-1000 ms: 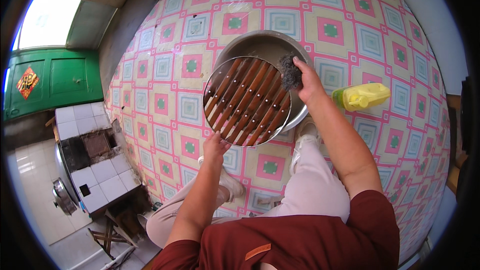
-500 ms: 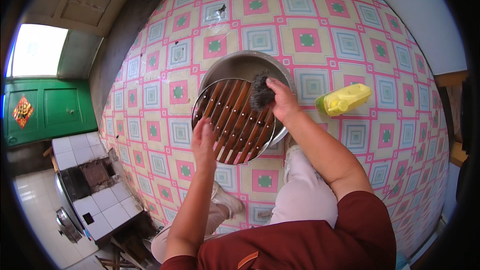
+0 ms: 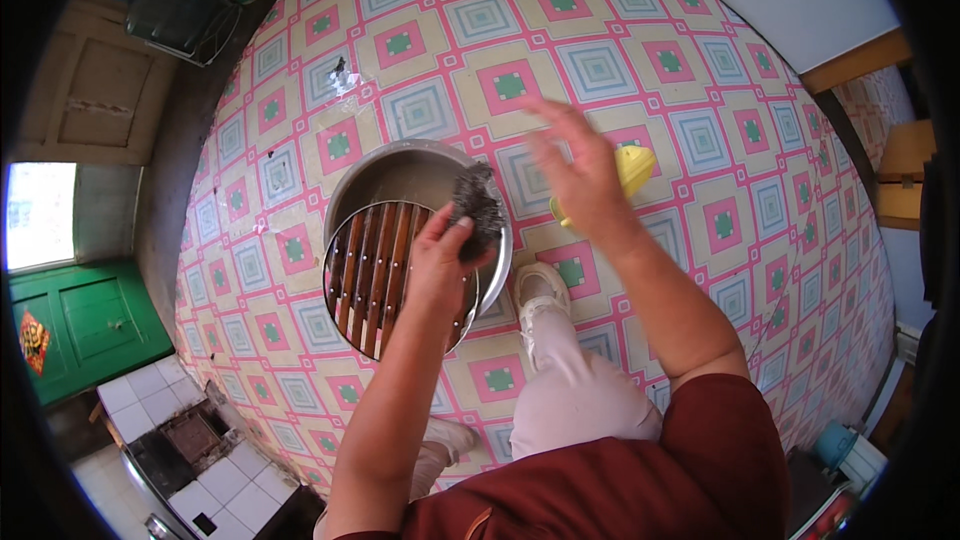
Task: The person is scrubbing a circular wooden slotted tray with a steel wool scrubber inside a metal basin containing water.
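Note:
A round metal rack [image 3: 375, 275] with brown wooden slats leans in a steel basin [image 3: 400, 175] on the patterned floor. My left hand [image 3: 440, 255] grips the rack's upper right rim and pins a dark scouring pad [image 3: 478, 208] against it with the fingertips. My right hand [image 3: 575, 165] is lifted off to the right of the basin, blurred, fingers spread and holding nothing. Just behind it lies a yellow bottle [image 3: 638, 168] on the floor.
My white shoe [image 3: 540, 290] stands right of the basin. A green door [image 3: 80, 325] and a white-tiled stove [image 3: 160, 425] are at lower left, a wire basket [image 3: 175, 15] at upper left, wooden furniture [image 3: 905, 165] at the right edge.
My right hand has let go of the scouring pad and lifted away to the right. My left hand has moved up from the rack's lower rim to the pad.

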`<state>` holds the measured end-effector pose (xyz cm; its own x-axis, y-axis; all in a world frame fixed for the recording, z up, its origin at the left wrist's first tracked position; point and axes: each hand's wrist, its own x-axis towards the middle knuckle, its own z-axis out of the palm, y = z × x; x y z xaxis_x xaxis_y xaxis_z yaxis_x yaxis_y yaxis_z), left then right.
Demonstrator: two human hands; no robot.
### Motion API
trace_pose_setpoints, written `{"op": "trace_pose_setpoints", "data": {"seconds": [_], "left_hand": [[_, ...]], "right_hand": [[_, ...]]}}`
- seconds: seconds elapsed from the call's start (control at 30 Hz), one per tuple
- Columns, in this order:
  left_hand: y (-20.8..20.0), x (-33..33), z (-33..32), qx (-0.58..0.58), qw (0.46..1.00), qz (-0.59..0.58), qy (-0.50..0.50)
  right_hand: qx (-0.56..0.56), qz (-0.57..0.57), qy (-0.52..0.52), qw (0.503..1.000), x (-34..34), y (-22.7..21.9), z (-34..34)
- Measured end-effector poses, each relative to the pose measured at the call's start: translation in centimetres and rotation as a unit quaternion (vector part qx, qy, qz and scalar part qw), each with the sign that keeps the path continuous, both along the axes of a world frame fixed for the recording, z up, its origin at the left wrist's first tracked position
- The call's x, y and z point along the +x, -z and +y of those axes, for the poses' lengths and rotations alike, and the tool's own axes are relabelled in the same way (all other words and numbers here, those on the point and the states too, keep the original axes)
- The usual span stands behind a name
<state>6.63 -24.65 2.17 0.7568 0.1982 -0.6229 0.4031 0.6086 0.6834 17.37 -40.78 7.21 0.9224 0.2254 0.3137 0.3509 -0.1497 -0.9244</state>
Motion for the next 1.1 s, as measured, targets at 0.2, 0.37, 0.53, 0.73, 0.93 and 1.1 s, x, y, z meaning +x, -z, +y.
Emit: {"op": "trace_pose_setpoints", "data": {"seconds": [0.2, 0.37, 0.53, 0.73, 0.93, 1.1], "left_hand": [[2.7, -1.1, -4.6, 0.000, 0.988, 0.077, 0.135], [3.1, -1.4, -6.0, -0.007, 0.984, 0.079, 0.161], [2.2, -0.6, -6.4, -0.008, 0.983, 0.044, 0.175], [1.8, -1.2, -6.0, 0.007, 0.986, 0.047, 0.160], [2.5, -2.2, -4.0, 0.007, 0.993, 0.041, 0.110], [1.2, -2.8, -0.5, -0.015, 1.000, -0.004, 0.003]], "right_hand": [[-0.307, -0.116, 0.080, 0.941, -0.1, 6.0, -5.3], [-0.349, -0.109, 0.092, 0.926, -0.9, 7.0, -5.0], [-0.359, -0.124, 0.088, 0.921, -1.0, 6.9, -5.1], [-0.361, -0.135, 0.106, 0.917, -0.9, 7.1, -4.9], [-0.287, -0.140, 0.115, 0.941, -1.2, 5.0, -4.1], [-0.071, -0.050, 0.006, 0.996, -3.8, 0.8, 0.7]]}}
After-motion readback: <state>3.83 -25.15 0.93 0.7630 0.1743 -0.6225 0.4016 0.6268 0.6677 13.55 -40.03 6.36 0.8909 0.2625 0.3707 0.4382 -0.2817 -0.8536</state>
